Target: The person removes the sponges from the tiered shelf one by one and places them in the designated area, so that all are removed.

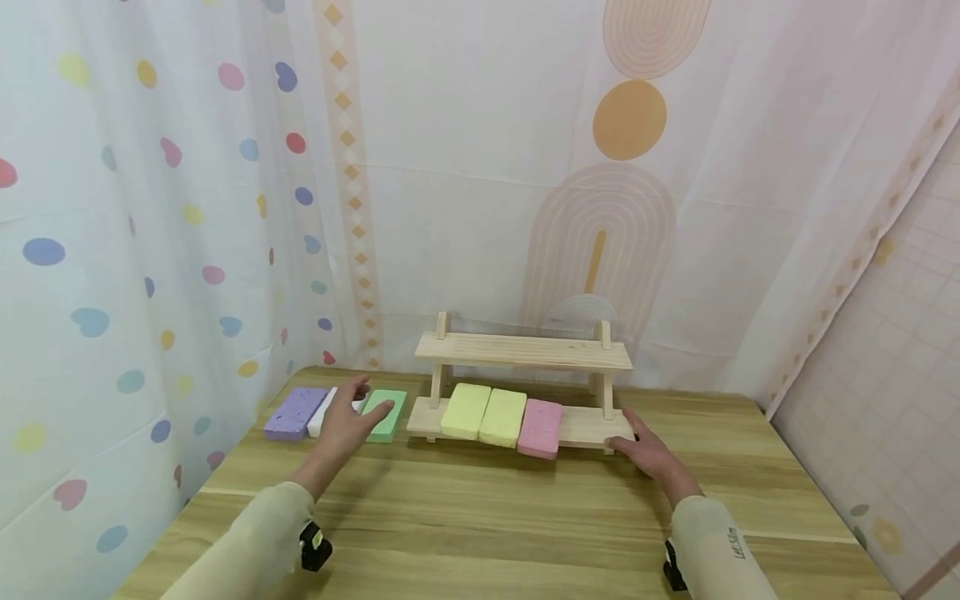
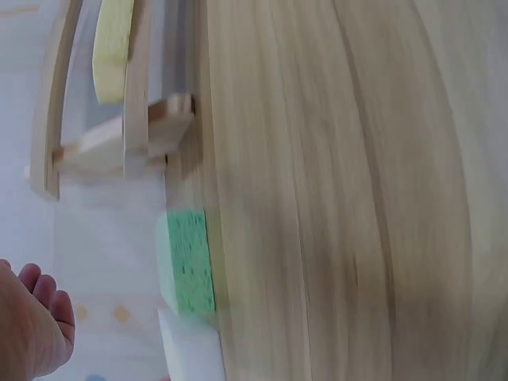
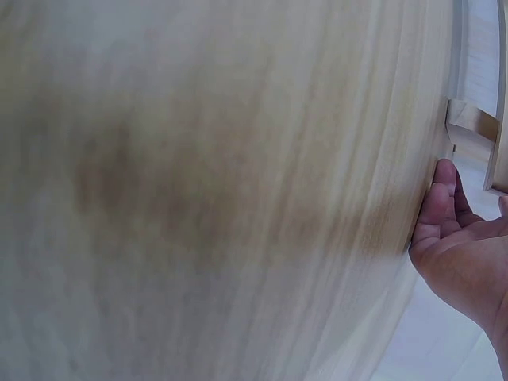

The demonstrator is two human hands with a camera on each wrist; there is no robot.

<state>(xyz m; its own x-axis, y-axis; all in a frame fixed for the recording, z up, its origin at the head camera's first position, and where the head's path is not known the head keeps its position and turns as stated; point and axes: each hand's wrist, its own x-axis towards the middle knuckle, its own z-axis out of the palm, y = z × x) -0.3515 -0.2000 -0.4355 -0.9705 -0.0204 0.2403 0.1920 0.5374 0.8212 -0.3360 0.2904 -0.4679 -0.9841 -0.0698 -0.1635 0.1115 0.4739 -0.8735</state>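
My left hand (image 1: 347, 423) hovers over the left of the table, thumb and fingers apart and nothing between them. Under and behind it is a white sponge (image 1: 321, 417), partly hidden. A green sponge (image 1: 387, 417) lies just right of it, a purple sponge (image 1: 296, 412) to its left. On the lower board of a two-tier wooden shelf (image 1: 581, 425) lie two yellow sponges (image 1: 466, 412) and a pink sponge (image 1: 540, 428), which juts over the front edge. At that board's right end rests my right hand (image 1: 651, 452), its thumb near the front corner and its fingers beside the end.
The shelf's upper board (image 1: 525, 351) carries nothing. Behind the wooden table (image 1: 480, 517) hangs a patterned curtain (image 1: 465, 208), and a dotted curtain (image 1: 150, 292) closes off the left side.
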